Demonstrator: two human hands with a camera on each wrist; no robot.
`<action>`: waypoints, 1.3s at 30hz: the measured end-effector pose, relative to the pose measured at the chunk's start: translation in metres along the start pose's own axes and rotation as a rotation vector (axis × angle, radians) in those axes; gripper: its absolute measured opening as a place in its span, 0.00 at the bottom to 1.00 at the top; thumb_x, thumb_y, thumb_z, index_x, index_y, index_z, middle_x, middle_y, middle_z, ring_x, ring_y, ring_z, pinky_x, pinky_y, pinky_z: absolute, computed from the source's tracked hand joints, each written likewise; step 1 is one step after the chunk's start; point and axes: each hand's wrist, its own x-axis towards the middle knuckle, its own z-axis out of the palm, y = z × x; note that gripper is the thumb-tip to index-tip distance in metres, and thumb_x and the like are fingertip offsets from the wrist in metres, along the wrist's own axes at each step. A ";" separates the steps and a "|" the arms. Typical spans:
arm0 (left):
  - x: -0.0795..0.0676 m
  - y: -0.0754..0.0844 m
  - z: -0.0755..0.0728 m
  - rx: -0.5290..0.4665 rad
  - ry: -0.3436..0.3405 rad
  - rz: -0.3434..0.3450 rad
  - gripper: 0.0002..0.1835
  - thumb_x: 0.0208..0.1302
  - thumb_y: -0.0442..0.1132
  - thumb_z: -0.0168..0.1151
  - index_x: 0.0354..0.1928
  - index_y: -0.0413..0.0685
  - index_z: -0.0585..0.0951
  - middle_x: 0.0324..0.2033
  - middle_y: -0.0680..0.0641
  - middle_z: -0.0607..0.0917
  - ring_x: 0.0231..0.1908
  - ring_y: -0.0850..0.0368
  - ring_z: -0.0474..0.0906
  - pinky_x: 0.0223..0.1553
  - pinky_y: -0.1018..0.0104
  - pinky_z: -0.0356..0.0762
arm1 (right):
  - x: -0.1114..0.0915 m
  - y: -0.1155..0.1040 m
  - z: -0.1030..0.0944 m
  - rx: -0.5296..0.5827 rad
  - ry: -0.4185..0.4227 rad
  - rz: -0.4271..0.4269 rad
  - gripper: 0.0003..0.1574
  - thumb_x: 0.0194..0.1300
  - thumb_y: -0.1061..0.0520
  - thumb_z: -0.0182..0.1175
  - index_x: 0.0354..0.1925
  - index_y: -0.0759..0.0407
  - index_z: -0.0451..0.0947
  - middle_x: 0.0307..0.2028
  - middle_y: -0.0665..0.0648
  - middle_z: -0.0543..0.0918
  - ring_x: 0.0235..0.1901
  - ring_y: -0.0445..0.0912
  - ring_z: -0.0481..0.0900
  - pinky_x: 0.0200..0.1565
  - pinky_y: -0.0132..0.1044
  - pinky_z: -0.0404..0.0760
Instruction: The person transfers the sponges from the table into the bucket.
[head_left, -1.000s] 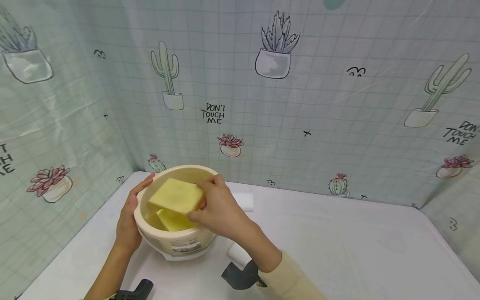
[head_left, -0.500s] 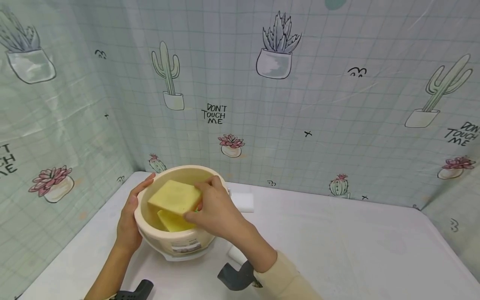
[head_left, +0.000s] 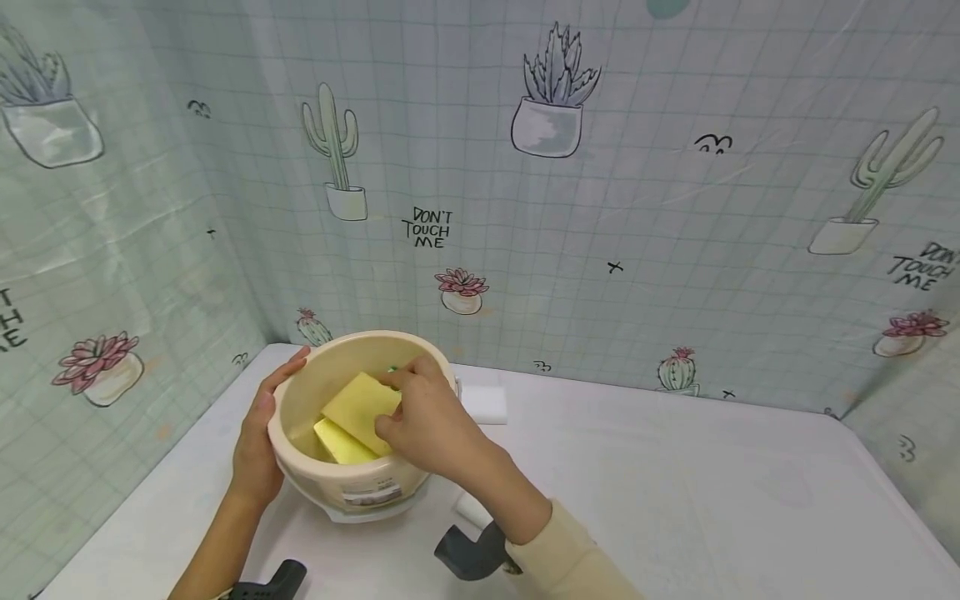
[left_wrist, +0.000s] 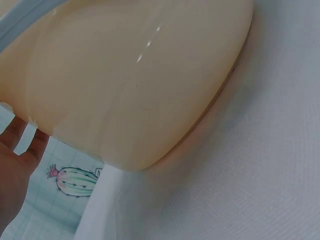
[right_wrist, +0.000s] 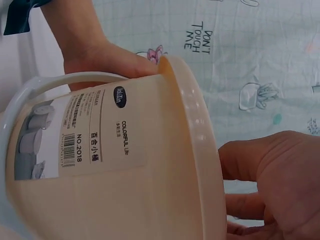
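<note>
In the head view a cream plastic bucket (head_left: 315,468) stands at the left of the table, its pale handle (head_left: 367,515) hanging down in front. My left hand (head_left: 257,454) holds it from the left side, fingers along the outer wall up to the rim. Inside the bucket my right hand (head_left: 431,421) pinches the right edge of a yellow sponge (head_left: 358,410), which is tilted. Beneath it a second yellow sponge (head_left: 339,444) shows partly. A speck of green is visible by my right fingers. In the right wrist view the bucket wall (right_wrist: 150,195) hides the sponges.
A white cylinder-like object (head_left: 486,405) lies right of the bucket. Another white object (head_left: 472,510) lies nearer, partly behind my right wrist. A cactus-print curtain (head_left: 600,208) rises behind the white table (head_left: 675,492).
My right hand has lowered the upper sponge deeper into the bucket and slightly right, tilting it more. The left hand and the bucket have stayed in place.
</note>
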 end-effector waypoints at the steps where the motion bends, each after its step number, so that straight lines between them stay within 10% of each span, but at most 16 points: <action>1: 0.000 0.000 0.000 0.001 0.003 -0.004 0.28 0.76 0.46 0.29 0.67 0.36 0.63 0.71 0.45 0.59 0.71 0.53 0.48 0.67 0.70 0.49 | -0.001 0.001 -0.001 0.017 -0.002 -0.016 0.29 0.54 0.65 0.61 0.57 0.66 0.75 0.46 0.57 0.71 0.28 0.35 0.71 0.31 0.23 0.74; 20: 0.001 -0.001 -0.001 -0.003 0.006 -0.014 0.28 0.75 0.47 0.30 0.67 0.37 0.64 0.71 0.43 0.57 0.71 0.54 0.48 0.67 0.70 0.50 | -0.036 0.040 -0.037 0.153 0.203 -0.146 0.21 0.60 0.63 0.64 0.53 0.59 0.79 0.43 0.52 0.79 0.34 0.38 0.78 0.38 0.29 0.80; 39: 0.000 0.001 -0.001 -0.006 0.027 -0.053 0.28 0.75 0.49 0.30 0.67 0.41 0.65 0.71 0.46 0.58 0.71 0.54 0.49 0.67 0.70 0.51 | -0.082 0.103 -0.030 0.065 0.162 -0.115 0.22 0.59 0.64 0.65 0.52 0.55 0.78 0.39 0.46 0.77 0.34 0.38 0.78 0.35 0.31 0.81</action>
